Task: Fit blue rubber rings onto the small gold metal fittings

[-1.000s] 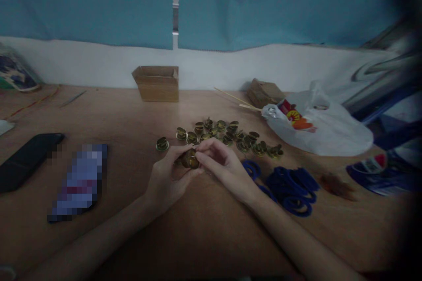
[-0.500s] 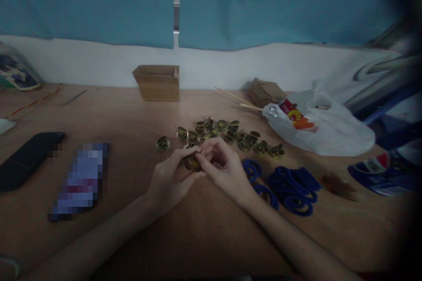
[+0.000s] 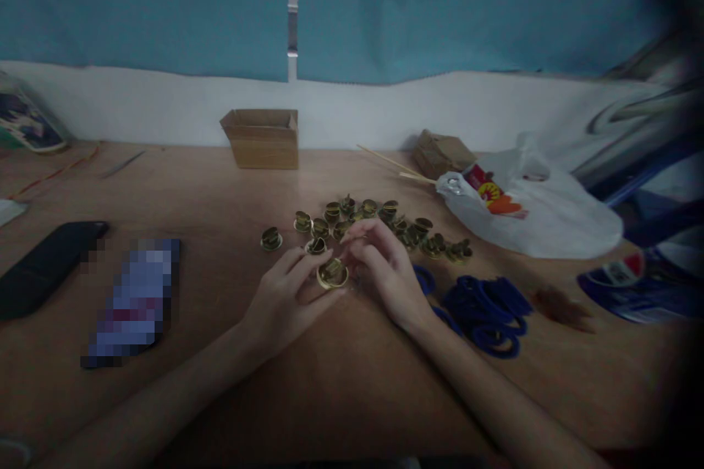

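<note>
Between the thumb and fingers of my left hand (image 3: 283, 300) is a round brass-coloured metal piece (image 3: 333, 275), its rim facing me. My right hand (image 3: 388, 275) is just right of it, fingers curled; whether its fingertips hold anything is too dark to tell. Beyond both hands several similar brass pieces (image 3: 369, 209) stand on the wooden table (image 3: 330, 396), one of them (image 3: 270, 238) apart at the left. A pile of blue rings (image 3: 487, 308) lies to the right of my right hand, which partly covers some of them.
An open cardboard box (image 3: 265, 139) stands at the back, a smaller carton (image 3: 443, 154) right of it. A white plastic bag (image 3: 572, 209) and a blue packet (image 3: 632, 282) are on the right. At left lie a black case (image 3: 44, 267) and a pixelated blue item (image 3: 132, 300).
My right hand has drawn back slightly to the right from the brass piece. The piece in my left hand has turned, so its round rim now shows.
</note>
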{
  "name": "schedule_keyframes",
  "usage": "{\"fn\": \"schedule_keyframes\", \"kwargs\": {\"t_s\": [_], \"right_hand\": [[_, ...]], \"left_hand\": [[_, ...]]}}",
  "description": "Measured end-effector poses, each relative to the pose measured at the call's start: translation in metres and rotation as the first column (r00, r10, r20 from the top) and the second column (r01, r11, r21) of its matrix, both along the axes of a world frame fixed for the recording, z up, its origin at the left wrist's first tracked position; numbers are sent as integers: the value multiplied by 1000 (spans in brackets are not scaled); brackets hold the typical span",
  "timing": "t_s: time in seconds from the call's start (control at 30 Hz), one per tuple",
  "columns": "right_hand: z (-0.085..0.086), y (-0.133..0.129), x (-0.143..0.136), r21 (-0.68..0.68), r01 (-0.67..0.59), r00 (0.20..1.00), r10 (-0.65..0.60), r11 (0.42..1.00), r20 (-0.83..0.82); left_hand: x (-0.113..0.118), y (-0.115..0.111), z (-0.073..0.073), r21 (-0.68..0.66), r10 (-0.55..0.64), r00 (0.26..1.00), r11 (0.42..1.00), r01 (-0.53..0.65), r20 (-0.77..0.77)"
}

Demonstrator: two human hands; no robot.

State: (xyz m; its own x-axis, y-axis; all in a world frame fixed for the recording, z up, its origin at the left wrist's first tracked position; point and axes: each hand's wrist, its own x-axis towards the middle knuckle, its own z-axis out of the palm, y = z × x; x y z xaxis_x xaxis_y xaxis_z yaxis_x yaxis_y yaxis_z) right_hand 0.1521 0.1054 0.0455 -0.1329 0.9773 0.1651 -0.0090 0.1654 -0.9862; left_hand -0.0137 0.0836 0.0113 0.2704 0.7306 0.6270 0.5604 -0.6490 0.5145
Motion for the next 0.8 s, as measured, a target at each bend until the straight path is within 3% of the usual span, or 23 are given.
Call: {"fn": "schedule_keyframes", "kwargs": {"t_s": [0.13, 0.3, 0.57, 0.67, 0.8], "right_hand": [[2, -3, 3, 157, -49, 984, 21, 986, 175], [-1, -8, 3, 374, -162, 864, -52, 913, 500], [-2, 0, 5, 389, -232, 799, -54, 891, 599], [-2, 4, 7, 383, -175, 808, -90, 907, 582], [-4, 10, 12, 413, 26, 779, -277, 910, 562]], "left_hand": [[1, -1, 1, -72, 14, 999, 997, -17, -43], [2, 1, 3, -93, 22, 999, 995, -26, -40], [3, 4, -3, -88, -14, 999, 996, 10, -50], [2, 6, -5, -100, -11, 1000, 995, 8, -29], [0, 9, -5, -68, 47, 999, 997, -47, -10]]}}
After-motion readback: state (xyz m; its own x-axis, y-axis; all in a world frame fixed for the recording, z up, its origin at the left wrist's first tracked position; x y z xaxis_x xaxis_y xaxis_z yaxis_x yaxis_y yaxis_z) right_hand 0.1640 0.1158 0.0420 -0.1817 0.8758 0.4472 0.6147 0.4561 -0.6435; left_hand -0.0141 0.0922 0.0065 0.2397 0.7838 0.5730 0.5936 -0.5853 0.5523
